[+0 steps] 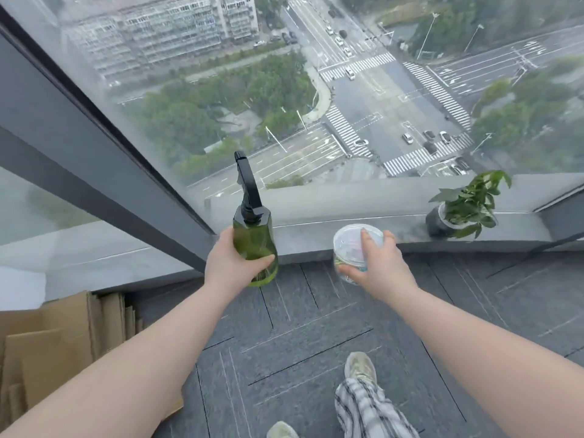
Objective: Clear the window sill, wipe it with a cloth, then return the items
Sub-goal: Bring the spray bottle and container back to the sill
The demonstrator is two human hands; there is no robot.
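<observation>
flattened cardboard boxes [47,346] at lower left | dark grey carpet tiles [316,327] on floor | street crossing [373,121] far below glass

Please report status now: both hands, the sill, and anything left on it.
Left hand grips spray bottle. Right hand grips clear jar. Potted plant on sill, at right.

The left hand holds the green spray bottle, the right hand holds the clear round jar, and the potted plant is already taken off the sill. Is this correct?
Not quite. The head view shows the potted plant on the sill, at its right end. The rest holds: the left hand grips the green spray bottle, the right hand the clear round jar.
</observation>
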